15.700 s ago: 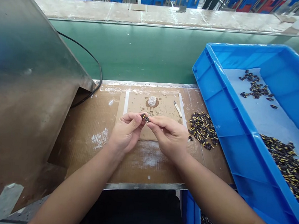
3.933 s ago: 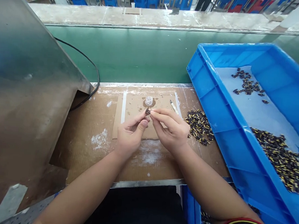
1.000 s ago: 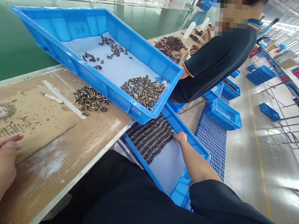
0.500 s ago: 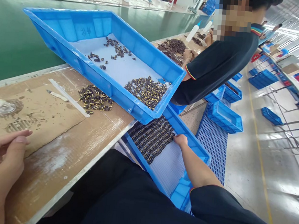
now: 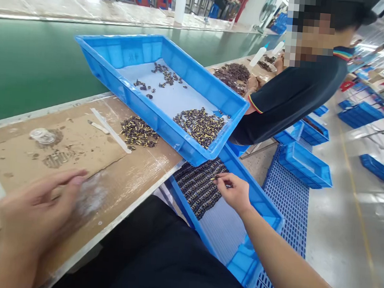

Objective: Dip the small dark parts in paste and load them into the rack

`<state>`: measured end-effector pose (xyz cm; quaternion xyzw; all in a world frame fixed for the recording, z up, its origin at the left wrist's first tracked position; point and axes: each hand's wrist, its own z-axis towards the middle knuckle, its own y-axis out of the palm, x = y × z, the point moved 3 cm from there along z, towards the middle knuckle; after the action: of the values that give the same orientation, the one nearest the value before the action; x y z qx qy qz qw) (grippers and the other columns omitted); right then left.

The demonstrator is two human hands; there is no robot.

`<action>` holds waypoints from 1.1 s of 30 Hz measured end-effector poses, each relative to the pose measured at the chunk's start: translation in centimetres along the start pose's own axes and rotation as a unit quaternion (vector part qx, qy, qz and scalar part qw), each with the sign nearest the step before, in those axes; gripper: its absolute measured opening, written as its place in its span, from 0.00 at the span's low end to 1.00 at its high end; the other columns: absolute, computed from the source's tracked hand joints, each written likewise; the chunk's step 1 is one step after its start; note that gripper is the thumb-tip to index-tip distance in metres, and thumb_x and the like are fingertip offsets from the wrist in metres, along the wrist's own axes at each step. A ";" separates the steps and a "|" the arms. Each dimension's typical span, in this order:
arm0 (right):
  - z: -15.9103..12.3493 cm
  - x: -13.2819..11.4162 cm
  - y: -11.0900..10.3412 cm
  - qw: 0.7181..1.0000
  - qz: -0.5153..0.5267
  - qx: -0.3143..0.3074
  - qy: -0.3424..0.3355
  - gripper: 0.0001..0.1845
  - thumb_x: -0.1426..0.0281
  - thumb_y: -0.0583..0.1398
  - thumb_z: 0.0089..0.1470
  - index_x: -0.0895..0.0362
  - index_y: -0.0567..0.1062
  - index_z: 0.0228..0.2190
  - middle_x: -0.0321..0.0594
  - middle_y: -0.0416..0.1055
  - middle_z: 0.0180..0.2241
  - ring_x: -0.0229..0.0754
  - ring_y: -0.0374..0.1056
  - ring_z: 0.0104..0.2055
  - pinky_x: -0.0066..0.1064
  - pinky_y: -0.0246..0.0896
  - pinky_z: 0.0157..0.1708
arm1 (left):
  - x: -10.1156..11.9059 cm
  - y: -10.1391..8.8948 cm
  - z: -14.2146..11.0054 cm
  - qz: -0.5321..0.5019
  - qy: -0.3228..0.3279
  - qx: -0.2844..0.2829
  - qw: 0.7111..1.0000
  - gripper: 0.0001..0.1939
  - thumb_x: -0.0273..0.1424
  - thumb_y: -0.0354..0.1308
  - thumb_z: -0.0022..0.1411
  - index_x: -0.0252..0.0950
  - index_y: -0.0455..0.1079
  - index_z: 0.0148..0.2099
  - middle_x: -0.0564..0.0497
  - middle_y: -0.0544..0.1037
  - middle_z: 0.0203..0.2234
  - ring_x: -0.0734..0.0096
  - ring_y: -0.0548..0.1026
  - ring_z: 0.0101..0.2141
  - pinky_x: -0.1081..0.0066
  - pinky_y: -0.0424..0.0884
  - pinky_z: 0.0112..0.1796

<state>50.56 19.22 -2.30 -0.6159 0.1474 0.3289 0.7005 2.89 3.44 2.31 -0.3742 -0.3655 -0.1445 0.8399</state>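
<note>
My right hand (image 5: 234, 191) is above the lower blue crate, thumb and fingers pinched on a small dark piece with a gold-coloured part (image 5: 213, 179). Beneath it, similar pieces (image 5: 197, 189) lie in tight rows on the pale ribbed liner of the lower crate (image 5: 273, 212). My left hand (image 5: 40, 207) hovers over the worktable's near edge, its fingers loosely extended and nothing visible in them. A tilted upper blue crate (image 5: 141, 106) rests on the table corner, with a heap of loose pieces (image 5: 200, 124) and a few scattered ones.
On the table (image 5: 137, 166) are a pile of pieces (image 5: 138, 133), a cardboard sheet (image 5: 74, 152), a clear cup (image 5: 42, 135) and a white-handled tool (image 5: 98, 127). A co-worker (image 5: 296, 90) sits close on the right. A green belt (image 5: 35, 60) runs behind.
My right hand has lifted from the rows and turned, and a small gold-and-dark piece now shows in its fingertips. The camera view has shifted, and my left hand shows more fully.
</note>
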 end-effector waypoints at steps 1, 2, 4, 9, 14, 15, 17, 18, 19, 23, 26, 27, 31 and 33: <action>-0.4 -3.7 0.3 0.992 0.051 0.014 -0.115 0.05 0.69 0.64 0.57 0.53 0.79 0.29 0.40 0.84 0.37 0.45 0.82 0.41 0.33 0.77 0.41 | 2.6 0.2 -0.4 0.009 0.070 -0.009 0.997 0.09 0.35 0.72 0.59 0.49 0.84 0.43 0.66 0.86 0.36 0.70 0.82 0.36 0.71 0.80 0.40; -1.0 -7.1 0.6 0.976 0.089 0.035 -0.198 0.05 0.72 0.64 0.56 0.52 0.78 0.29 0.38 0.84 0.36 0.43 0.82 0.40 0.32 0.77 0.40 | 5.3 0.6 -1.0 -0.030 0.123 -0.067 0.990 0.07 0.31 0.70 0.61 0.46 0.84 0.43 0.62 0.86 0.36 0.71 0.83 0.34 0.71 0.81 0.40; -2.0 -12.6 1.3 0.942 0.140 0.080 -0.295 0.08 0.77 0.66 0.54 0.51 0.77 0.31 0.36 0.85 0.36 0.40 0.82 0.36 0.30 0.78 0.37 | 10.2 1.6 -2.8 -0.119 0.170 -0.184 0.961 0.05 0.25 0.68 0.61 0.42 0.82 0.38 0.53 0.86 0.41 0.68 0.84 0.38 0.71 0.82 0.42; -3.6 -19.5 4.0 0.900 0.214 0.100 -0.367 0.12 0.77 0.68 0.54 0.50 0.78 0.38 0.38 0.85 0.38 0.42 0.83 0.35 0.29 0.81 0.34 | 14.9 3.6 -7.2 -0.285 -0.051 -0.169 0.942 0.16 0.26 0.69 0.62 0.37 0.79 0.52 0.46 0.86 0.39 0.67 0.85 0.34 0.72 0.84 0.39; -4.5 -20.9 5.9 0.871 0.306 0.022 -0.384 0.16 0.77 0.69 0.54 0.50 0.79 0.43 0.39 0.85 0.39 0.43 0.83 0.37 0.31 0.82 0.37 | 13.8 2.8 -9.5 -0.285 -0.118 -0.056 0.950 0.06 0.27 0.67 0.65 0.38 0.82 0.44 0.47 0.86 0.38 0.67 0.85 0.35 0.73 0.84 0.37; -4.5 -21.0 6.1 0.869 0.322 -0.011 -0.375 0.18 0.76 0.69 0.55 0.50 0.79 0.47 0.39 0.85 0.40 0.43 0.83 0.37 0.31 0.83 0.38 | 13.7 2.4 -9.8 -0.266 -0.103 -0.043 0.957 0.06 0.26 0.66 0.65 0.39 0.82 0.44 0.48 0.86 0.39 0.67 0.85 0.36 0.73 0.84 0.38; -4.4 -21.4 6.3 0.863 0.337 -0.075 -0.370 0.23 0.76 0.69 0.56 0.50 0.79 0.52 0.40 0.85 0.42 0.43 0.83 0.38 0.32 0.83 0.40 | 13.8 1.4 -10.1 -0.218 -0.063 -0.019 0.974 0.08 0.24 0.66 0.65 0.39 0.82 0.45 0.49 0.86 0.39 0.69 0.85 0.39 0.74 0.83 0.41; -4.4 -21.5 6.3 0.858 0.340 -0.100 -0.373 0.24 0.76 0.69 0.56 0.50 0.79 0.54 0.41 0.85 0.43 0.43 0.83 0.39 0.32 0.82 0.41 | 13.9 0.9 -10.2 -0.193 -0.043 -0.008 0.980 0.09 0.22 0.66 0.65 0.39 0.82 0.45 0.50 0.86 0.39 0.70 0.85 0.39 0.75 0.82 0.43; -4.4 -21.7 6.3 0.851 0.341 -0.120 -0.380 0.24 0.77 0.69 0.56 0.50 0.79 0.54 0.41 0.85 0.44 0.43 0.83 0.40 0.32 0.82 0.42 | 14.1 0.5 -10.4 -0.173 -0.026 0.002 0.985 0.10 0.21 0.66 0.65 0.39 0.81 0.45 0.51 0.86 0.39 0.71 0.84 0.39 0.76 0.82 0.44; -4.5 -22.0 6.3 0.831 0.380 -0.149 -0.379 0.23 0.78 0.70 0.56 0.49 0.82 0.52 0.41 0.85 0.44 0.44 0.83 0.43 0.34 0.83 0.43 | 14.7 -0.4 -10.8 -0.135 -0.004 0.017 0.991 0.10 0.20 0.65 0.64 0.38 0.81 0.45 0.52 0.86 0.39 0.73 0.84 0.39 0.77 0.81 0.45; -4.7 -21.9 6.4 0.826 0.403 -0.155 -0.364 0.22 0.78 0.70 0.56 0.49 0.83 0.51 0.40 0.85 0.42 0.45 0.83 0.41 0.35 0.83 0.42 | 14.8 -0.5 -11.1 -0.144 -0.011 0.010 0.989 0.11 0.20 0.65 0.65 0.38 0.80 0.46 0.52 0.86 0.39 0.72 0.84 0.38 0.75 0.81 0.43; -4.8 -21.9 6.4 0.824 0.408 -0.158 -0.359 0.22 0.77 0.70 0.56 0.49 0.83 0.51 0.40 0.85 0.42 0.45 0.83 0.41 0.35 0.83 0.42 | 14.8 -0.5 -11.2 -0.147 -0.013 0.008 0.989 0.11 0.20 0.64 0.65 0.39 0.80 0.46 0.52 0.86 0.39 0.72 0.84 0.38 0.75 0.81 0.43; -4.9 -22.0 6.5 0.815 0.432 -0.175 -0.345 0.19 0.75 0.70 0.57 0.49 0.83 0.50 0.40 0.85 0.41 0.45 0.83 0.40 0.34 0.83 0.41 | 14.9 -0.7 -11.3 -0.155 -0.022 -0.001 0.988 0.10 0.21 0.65 0.65 0.38 0.80 0.46 0.51 0.86 0.38 0.73 0.84 0.37 0.76 0.81 0.41; -4.9 -22.1 6.4 0.812 0.441 -0.179 -0.337 0.18 0.74 0.70 0.58 0.49 0.83 0.49 0.40 0.85 0.41 0.44 0.83 0.40 0.33 0.83 0.41 | 14.9 -0.8 -11.3 -0.157 -0.027 -0.007 0.987 0.09 0.21 0.65 0.65 0.38 0.80 0.45 0.51 0.86 0.38 0.74 0.84 0.36 0.78 0.80 0.41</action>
<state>31.05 8.46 5.31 -0.4499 0.0964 0.8101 0.3633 18.49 -4.89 8.41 -0.3218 -0.4410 -0.2668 0.7942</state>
